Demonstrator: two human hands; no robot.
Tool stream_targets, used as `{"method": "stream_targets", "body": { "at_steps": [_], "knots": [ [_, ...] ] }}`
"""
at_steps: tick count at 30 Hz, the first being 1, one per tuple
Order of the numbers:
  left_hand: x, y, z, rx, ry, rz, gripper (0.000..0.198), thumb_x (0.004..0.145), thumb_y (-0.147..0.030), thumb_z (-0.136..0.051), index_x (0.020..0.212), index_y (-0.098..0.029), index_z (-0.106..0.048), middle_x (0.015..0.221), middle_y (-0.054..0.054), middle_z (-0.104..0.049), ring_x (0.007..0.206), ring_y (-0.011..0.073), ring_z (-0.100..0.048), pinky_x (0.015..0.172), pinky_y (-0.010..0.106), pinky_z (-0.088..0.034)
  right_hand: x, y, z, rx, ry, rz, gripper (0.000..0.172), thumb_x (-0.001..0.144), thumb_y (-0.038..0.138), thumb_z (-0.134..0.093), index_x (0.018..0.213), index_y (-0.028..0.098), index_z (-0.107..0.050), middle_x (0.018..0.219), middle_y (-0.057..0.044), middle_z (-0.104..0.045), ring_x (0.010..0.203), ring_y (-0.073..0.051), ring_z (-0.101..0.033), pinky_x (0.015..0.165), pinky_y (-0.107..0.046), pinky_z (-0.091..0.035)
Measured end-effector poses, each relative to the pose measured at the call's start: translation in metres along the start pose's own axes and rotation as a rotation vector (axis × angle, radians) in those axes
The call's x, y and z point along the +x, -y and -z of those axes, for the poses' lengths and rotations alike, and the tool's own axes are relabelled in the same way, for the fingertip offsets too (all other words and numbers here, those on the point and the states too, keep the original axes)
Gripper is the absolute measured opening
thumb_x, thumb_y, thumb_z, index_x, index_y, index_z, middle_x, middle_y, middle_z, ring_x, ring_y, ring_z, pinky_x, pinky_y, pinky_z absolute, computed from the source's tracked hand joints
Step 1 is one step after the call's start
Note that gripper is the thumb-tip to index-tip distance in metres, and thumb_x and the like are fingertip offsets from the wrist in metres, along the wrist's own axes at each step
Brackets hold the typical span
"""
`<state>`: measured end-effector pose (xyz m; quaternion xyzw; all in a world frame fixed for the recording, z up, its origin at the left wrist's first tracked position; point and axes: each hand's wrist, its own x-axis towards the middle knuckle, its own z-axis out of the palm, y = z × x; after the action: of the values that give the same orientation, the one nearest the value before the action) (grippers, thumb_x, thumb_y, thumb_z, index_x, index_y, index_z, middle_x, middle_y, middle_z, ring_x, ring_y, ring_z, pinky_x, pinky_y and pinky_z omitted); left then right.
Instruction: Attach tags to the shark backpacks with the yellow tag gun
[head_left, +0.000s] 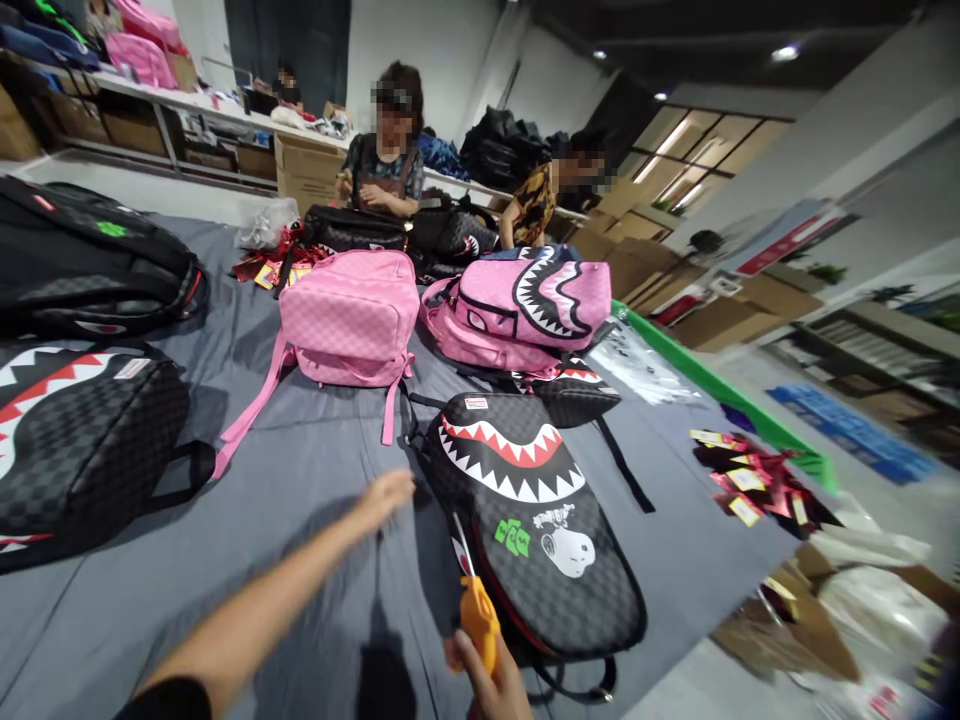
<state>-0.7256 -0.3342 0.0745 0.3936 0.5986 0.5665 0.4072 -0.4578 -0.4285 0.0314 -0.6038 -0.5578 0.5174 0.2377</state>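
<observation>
A black checkered backpack (525,540) lies front up on the grey table cover, with a red and white shark mouth, a green print and a white cartoon dog on it. My right hand (491,675), at its lower left edge, is closed around the orange handles of a pair of scissors (480,615). The metal blades point up along the backpack's side. My left hand (390,498) is by the backpack's upper left edge; its fingers are blurred, and whether they touch the bag or hold anything cannot be made out.
Pink backpacks (352,310) lie further up the table, with more black backpacks (90,450) at the left. Red tags (757,480) are piled at the right edge. Two people (386,150) stand across the table. Open cartons (795,620) stand on the floor at the lower right.
</observation>
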Motion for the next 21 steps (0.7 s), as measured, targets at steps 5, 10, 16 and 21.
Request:
{"method": "stream_targets", "body": {
  "at_steps": [5, 10, 16, 21],
  "knots": [
    [-0.101, -0.01, -0.053, -0.477, 0.074, 0.146, 0.037, 0.08, -0.056, -0.065, 0.097, -0.024, -0.064, 0.059, 0.003, -0.067, 0.053, 0.0176, -0.062, 0.051, 0.028, -0.045, -0.014, 0.037, -0.049, -0.009, 0.138, 0.25, 0.047, 0.084, 0.055, -0.058, 0.112, 0.016, -0.056, 0.082, -0.006, -0.065, 0.069, -0.02, -0.062, 0.056, -0.028, -0.051],
    [-0.09, -0.066, -0.026, -0.615, -0.082, 0.045, 0.045, 0.081, -0.062, -0.06, 0.097, -0.021, -0.058, 0.056, -0.002, -0.059, 0.052, 0.0142, -0.059, 0.049, 0.024, -0.042, -0.043, 0.08, -0.044, -0.026, 0.243, 0.348, 0.04, 0.095, 0.052, -0.044, 0.113, 0.019, -0.055, 0.087, -0.005, -0.065, 0.068, -0.018, -0.062, 0.052, -0.025, -0.047],
    [-0.105, -0.07, -0.042, -0.608, 0.005, 0.054, 0.067, 0.07, -0.059, -0.075, 0.122, -0.023, -0.052, 0.085, 0.002, -0.068, 0.073, 0.0152, -0.066, 0.06, 0.022, -0.048, -0.024, 0.131, -0.017, -0.084, 0.167, 0.531, 0.034, 0.098, 0.041, -0.039, 0.117, 0.016, -0.052, 0.094, -0.009, -0.069, 0.064, -0.016, -0.065, 0.063, -0.027, -0.05],
    [-0.092, -0.051, -0.062, -0.357, -0.332, 0.079, 0.062, 0.055, -0.054, -0.084, 0.096, -0.02, -0.053, 0.071, -0.005, -0.059, 0.06, 0.0119, -0.059, 0.058, 0.023, -0.048, 0.024, 0.163, 0.045, -0.654, 0.426, 0.809, 0.04, 0.093, 0.042, -0.052, 0.125, 0.018, -0.057, 0.091, -0.009, -0.074, 0.082, -0.023, -0.07, 0.07, -0.028, -0.048]
  ]
}}
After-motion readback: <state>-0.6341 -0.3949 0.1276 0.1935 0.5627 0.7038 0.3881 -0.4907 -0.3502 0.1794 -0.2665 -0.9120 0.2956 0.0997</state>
